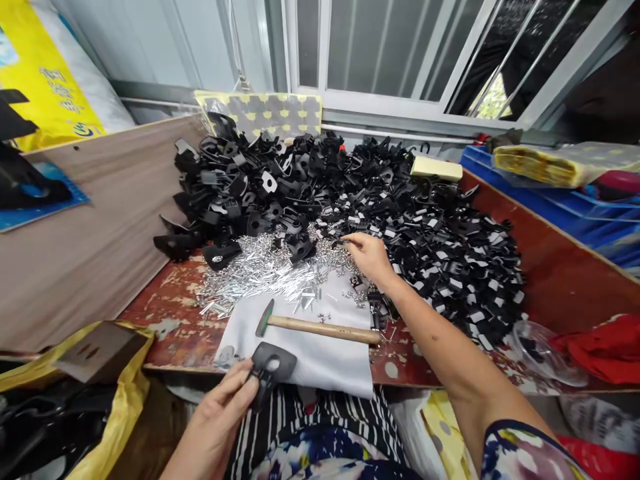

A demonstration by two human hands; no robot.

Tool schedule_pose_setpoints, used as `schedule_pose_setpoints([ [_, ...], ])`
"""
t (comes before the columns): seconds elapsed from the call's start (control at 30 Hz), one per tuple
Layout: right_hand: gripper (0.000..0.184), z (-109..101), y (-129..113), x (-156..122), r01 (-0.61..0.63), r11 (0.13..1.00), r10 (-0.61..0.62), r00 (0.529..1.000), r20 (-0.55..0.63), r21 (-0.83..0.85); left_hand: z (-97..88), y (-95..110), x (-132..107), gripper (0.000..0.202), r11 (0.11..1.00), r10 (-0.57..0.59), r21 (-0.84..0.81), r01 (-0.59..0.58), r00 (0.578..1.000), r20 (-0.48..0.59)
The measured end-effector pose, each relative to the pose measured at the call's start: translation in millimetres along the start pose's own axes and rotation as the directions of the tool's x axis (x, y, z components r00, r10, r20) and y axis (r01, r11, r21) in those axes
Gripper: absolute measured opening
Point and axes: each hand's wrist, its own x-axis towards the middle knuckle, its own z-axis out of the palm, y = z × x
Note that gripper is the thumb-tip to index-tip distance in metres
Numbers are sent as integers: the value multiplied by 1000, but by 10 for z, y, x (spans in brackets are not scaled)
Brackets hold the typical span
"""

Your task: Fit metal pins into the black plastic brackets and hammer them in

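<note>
My left hand (225,403) is closed on a black plastic part (286,361) with a flat, rounded end and a hole through it, held at the table's front edge. Farther off, my right hand (371,259) pinches a small dark piece (341,242) above the edge of the heaps; its exact shape is hard to make out. Between the hands, a hammer (325,328) with a wooden handle lies across a white sheet (320,370). Beyond it spread loose metal pins (260,275) and small shiny bits of metal.
Larger black parts (240,173) are heaped at the back left, small black clips (450,267) at the right. A wooden board (100,220) walls the left side. Below it sits a yellow sack (135,373). A blue crate (550,207) stands at the right, beyond a wooden edge.
</note>
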Motion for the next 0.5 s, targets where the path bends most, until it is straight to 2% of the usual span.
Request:
schedule_pose_setpoints([
  [0.07, 29, -105, -206, -260, 72, 993, -69, 997, -35, 98, 106, 117, -15, 48, 1000, -21, 5, 20, 995, 100],
  [0.1, 25, -127, -324, -418, 152, 971, -144, 988, -58, 184, 178, 179, -16, 43, 1000, -22, 14, 20, 985, 173],
  [0.2, 27, -67, -633, -885, 307, 888, -300, 951, -74, 342, 437, 316, 11, 31, 998, 18, 45, -37, 931, 364],
  [0.33, 28, 157, -778, -1226, 233, 863, -221, 972, -81, 448, 726, 330, 57, 29, 991, 128, -15, -136, 887, 443],
  [0.5, 21, 306, -738, -1337, 203, 843, -166, 979, -118, 497, 817, 245, 30, 26, 991, 132, -58, -118, 881, 454],
])
